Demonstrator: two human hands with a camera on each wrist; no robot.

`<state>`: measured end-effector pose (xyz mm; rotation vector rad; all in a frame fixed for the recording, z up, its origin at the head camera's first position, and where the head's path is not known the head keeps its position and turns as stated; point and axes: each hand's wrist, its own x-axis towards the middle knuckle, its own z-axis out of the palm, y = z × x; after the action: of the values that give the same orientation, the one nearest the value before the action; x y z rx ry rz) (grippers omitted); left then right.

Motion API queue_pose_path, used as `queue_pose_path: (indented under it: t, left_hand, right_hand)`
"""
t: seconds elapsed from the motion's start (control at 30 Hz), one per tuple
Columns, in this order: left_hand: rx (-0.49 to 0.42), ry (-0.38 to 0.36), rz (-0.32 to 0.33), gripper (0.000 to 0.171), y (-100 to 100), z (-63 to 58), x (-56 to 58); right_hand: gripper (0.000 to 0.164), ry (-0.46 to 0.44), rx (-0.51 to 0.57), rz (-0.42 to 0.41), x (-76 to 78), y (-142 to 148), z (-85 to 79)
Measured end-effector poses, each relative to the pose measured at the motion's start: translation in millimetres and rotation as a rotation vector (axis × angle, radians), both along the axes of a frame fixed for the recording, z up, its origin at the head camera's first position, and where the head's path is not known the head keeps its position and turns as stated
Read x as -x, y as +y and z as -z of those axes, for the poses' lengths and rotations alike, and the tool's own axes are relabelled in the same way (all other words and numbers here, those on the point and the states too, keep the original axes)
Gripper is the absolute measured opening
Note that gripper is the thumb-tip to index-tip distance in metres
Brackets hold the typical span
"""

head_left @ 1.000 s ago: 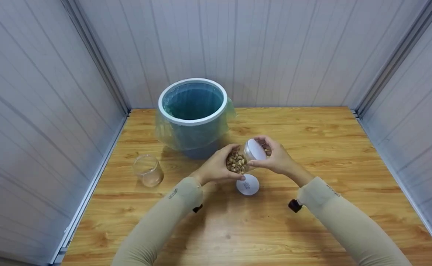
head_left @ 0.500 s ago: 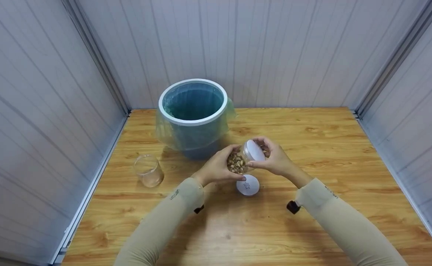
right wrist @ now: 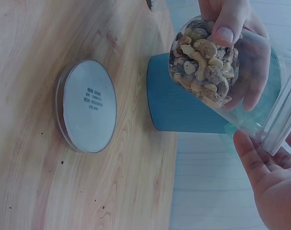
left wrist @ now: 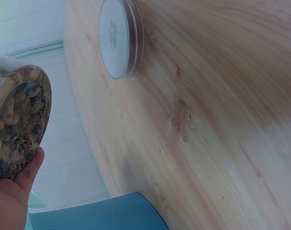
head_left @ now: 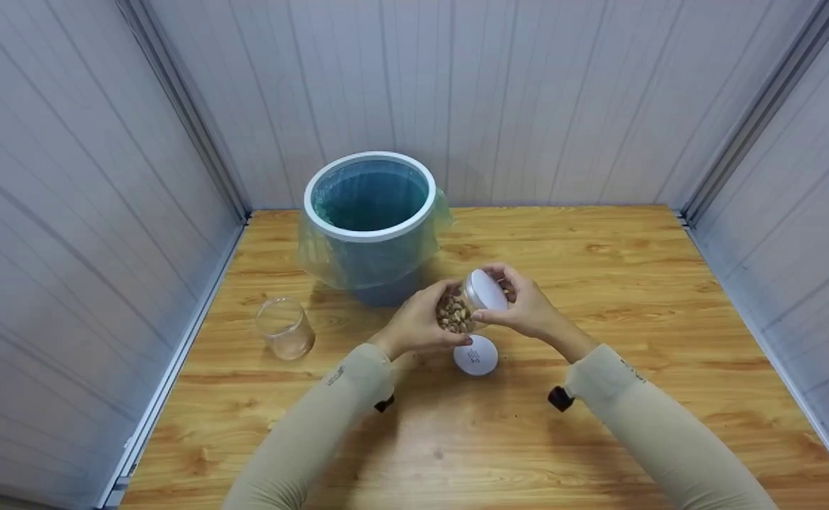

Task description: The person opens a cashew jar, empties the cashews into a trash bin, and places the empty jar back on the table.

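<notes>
A clear jar (head_left: 453, 314) partly filled with mixed nuts is held tilted above the table. My left hand (head_left: 418, 322) grips its body; in the right wrist view the thumb lies across the nuts (right wrist: 203, 67). At the jar's mouth sits a white-topped lid (head_left: 487, 290), its rim held between the thumb and fingers of my right hand (head_left: 531, 312). Whether the lid is tight cannot be told. Below the jar, a flat round white piece (head_left: 476, 355) with small print and a clear rim lies on the table.
Behind the left hand stands a blue bin (head_left: 386, 290) with a white rim and a pale green liner (head_left: 322, 258). A clear glass (head_left: 285, 329) is to the left on the wooden table (head_left: 599, 425). Light panels (head_left: 528, 106) close off the back and sides.
Both hands, with the jar and lid, have shifted only slightly, the right hand a little left and down. The nuts have settled a little. Nothing on the table has moved.
</notes>
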<state>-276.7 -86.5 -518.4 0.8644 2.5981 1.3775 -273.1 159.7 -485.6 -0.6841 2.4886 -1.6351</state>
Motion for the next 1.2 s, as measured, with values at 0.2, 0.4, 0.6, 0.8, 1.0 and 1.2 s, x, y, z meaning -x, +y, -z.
queue_pose_path:
  t: [0.2,0.4,0.6,0.8,1.0,1.2]
  left_hand:
    - [0.006,-0.006,-0.02,0.094,-1.4,2.2,-0.9]
    - [0.011,0.02,-0.026,0.093,-1.3,3.7,-1.0]
    - [0.015,0.025,-0.036,0.093,-0.1,5.9,-1.7]
    - [0.024,0.012,-0.061,0.094,1.0,6.0,-3.8]
    - [0.03,0.022,-0.093,0.093,2.3,6.2,-4.3]
    - [0.027,0.025,-0.11,0.092,4.4,7.3,-4.4]
  right_hand:
    - [0.08,0.057,-0.053,-0.011,-1.4,-1.1,1.5]
    - [0.089,0.11,-0.102,-0.002,-2.3,-3.2,4.4]
    - [0.088,0.157,-0.181,0.051,-2.8,-6.2,6.6]
    - [0.082,0.182,-0.233,0.118,-3.3,-9.0,6.8]
    - [0.077,0.15,-0.225,0.158,-2.8,-13.3,6.6]
    - [0.071,0.128,-0.199,0.182,-1.5,-16.7,6.3]
